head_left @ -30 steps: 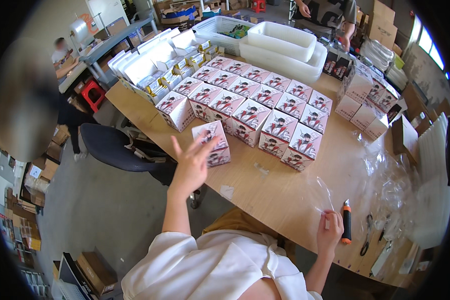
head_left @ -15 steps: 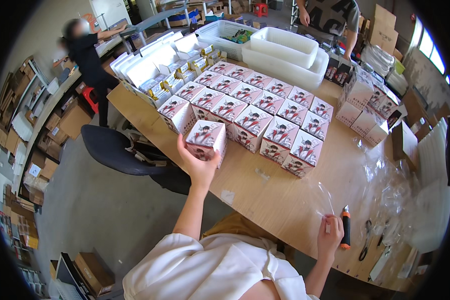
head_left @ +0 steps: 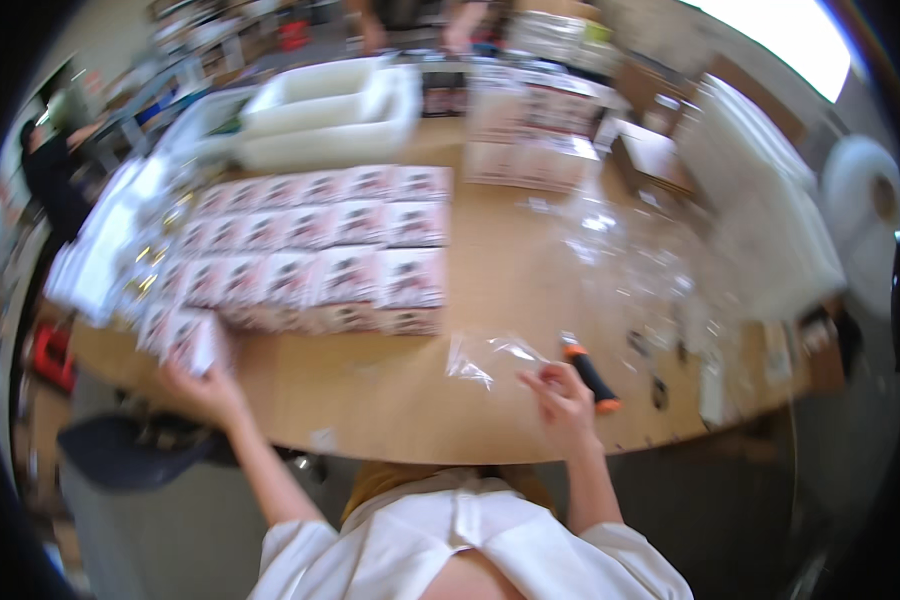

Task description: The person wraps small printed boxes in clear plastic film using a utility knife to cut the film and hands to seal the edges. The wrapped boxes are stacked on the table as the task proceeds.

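My left hand (head_left: 208,385) is closed round the near side of a small pink-and-white printed box (head_left: 197,340) at the front left corner of a block of like boxes (head_left: 310,235). The block stands in rows on the wooden table (head_left: 370,390). In the fingers of my right hand (head_left: 564,400) is a thin clear plastic film (head_left: 475,362), pinched at its right end and spread leftward over the tabletop. Just right of that hand lies a cutter with a black and orange handle (head_left: 592,378). Motion blurs the view.
Scissors (head_left: 655,380) and crumpled clear film (head_left: 630,260) lie to the right. White plastic bins (head_left: 320,140) and a second stack of boxes (head_left: 530,130) stand at the back. Across the table are another person's hands (head_left: 460,30). A chair (head_left: 135,450) is at the left.
The view has swung to the right. My left hand stays on its box. The film in my right hand now lies more plainly across the table, nearer the block of boxes.
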Motion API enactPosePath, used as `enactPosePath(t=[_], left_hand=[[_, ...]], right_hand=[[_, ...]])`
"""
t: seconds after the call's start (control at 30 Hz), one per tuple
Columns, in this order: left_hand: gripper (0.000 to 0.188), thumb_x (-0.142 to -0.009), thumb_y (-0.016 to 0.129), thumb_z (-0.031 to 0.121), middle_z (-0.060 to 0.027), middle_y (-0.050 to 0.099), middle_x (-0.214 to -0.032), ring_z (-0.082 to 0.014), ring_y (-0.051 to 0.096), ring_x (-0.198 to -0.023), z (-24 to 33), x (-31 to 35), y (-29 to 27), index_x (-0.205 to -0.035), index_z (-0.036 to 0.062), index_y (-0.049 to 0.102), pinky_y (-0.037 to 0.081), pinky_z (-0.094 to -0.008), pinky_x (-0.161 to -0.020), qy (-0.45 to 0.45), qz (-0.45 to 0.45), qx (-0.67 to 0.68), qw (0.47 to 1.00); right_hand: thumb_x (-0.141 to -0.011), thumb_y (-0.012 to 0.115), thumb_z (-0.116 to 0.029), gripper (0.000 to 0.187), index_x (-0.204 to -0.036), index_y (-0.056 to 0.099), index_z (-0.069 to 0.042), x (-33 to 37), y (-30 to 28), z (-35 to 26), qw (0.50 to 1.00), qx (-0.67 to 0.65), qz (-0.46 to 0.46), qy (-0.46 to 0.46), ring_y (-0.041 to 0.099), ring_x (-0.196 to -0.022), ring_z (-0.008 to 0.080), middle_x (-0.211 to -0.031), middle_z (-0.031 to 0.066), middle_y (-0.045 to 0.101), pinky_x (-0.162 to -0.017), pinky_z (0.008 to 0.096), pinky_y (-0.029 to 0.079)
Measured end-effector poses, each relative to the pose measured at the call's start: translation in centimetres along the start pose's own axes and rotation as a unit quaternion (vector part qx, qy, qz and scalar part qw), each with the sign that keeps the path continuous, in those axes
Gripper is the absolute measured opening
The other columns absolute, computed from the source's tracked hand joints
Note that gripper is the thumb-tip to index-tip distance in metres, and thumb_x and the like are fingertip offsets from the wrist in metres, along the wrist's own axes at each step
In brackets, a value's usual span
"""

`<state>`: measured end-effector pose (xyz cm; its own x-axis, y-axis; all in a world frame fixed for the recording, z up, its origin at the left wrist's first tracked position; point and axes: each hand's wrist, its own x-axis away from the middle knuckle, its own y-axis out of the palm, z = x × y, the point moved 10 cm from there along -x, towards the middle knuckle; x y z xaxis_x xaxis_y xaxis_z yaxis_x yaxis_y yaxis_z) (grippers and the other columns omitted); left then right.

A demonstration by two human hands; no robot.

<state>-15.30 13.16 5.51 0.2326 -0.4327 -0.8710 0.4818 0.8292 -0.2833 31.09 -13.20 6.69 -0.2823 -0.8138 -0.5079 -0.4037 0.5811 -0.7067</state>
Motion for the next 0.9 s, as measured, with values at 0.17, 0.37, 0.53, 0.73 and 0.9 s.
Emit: enactPosePath(t=[0.17,0.37,0.53,0.73,0.9], left_hand=[[0.056,-0.088,0.066,0.009,-0.0234,0.035,-0.145,-0.0387,0.03,-0.136,7.1,-0.8,-1.0,-0.138,-0.0007,0.044,0.029,-0.052,-0.109,0.041,0.052,0.016,0.998],[0.051,-0.09,0.061,0.001,-0.0225,0.027,-0.145,-0.0336,0.028,-0.138,20.4,-0.8,-1.7,-0.136,-0.0029,0.039,0.027,-0.0485,-0.112,0.112,-0.041,0.221,0.968],[0.044,-0.085,0.061,0.002,-0.024,0.029,-0.14,-0.0381,0.03,-0.135,26.6,0.9,0.0,-0.127,0.0015,0.048,0.027,-0.0519,-0.111,0.146,-0.155,0.337,0.917],[0.037,-0.081,0.062,0.002,-0.0232,0.033,-0.137,-0.04,0.036,-0.13,28.4,3.1,2.2,-0.117,0.0058,0.055,0.029,-0.0532,-0.11,0.184,-0.212,0.356,0.891],[0.027,-0.079,0.064,0.003,-0.0192,0.041,-0.127,-0.037,0.04,-0.124,27.6,5.2,2.9,-0.105,0.01,0.061,0.034,-0.0548,-0.106,0.186,-0.192,0.377,0.887]], right_hand=[[-0.075,0.066,0.009,0.035,-0.107,0.071,-0.006,-0.7,-9.9,1.3,0.966,0.145,0.213,-0.029,0.064,-0.086,0.0281,-0.101,0.0131,0.061,-0.072,0.0357,0.054],[-0.077,0.072,0.001,0.056,-0.13,0.056,-0.004,-4.7,-23.1,8.9,0.901,0.259,0.344,0.056,0.053,-0.115,0.0321,-0.125,0.0153,0.054,-0.095,0.0426,0.044],[-0.071,0.077,-0.006,0.073,-0.138,0.05,-0.01,-9.7,-22.5,20.8,0.917,0.31,0.035,0.251,0.038,-0.135,0.0359,-0.143,0.0168,0.045,-0.11,0.0557,0.028],[-0.068,0.073,-0.006,0.094,-0.15,0.035,-0.031,-11.0,-21.6,21.0,0.827,0.408,-0.163,0.35,0.007,-0.149,0.0411,-0.161,0.0186,0.018,-0.117,0.0616,0.006],[-0.077,0.075,-0.018,0.086,-0.151,0.032,-0.03,-22.7,-15.7,10.9,0.922,0.345,-0.034,0.176,0.016,-0.147,0.0406,-0.157,0.0229,0.024,-0.117,0.0591,0.013]])
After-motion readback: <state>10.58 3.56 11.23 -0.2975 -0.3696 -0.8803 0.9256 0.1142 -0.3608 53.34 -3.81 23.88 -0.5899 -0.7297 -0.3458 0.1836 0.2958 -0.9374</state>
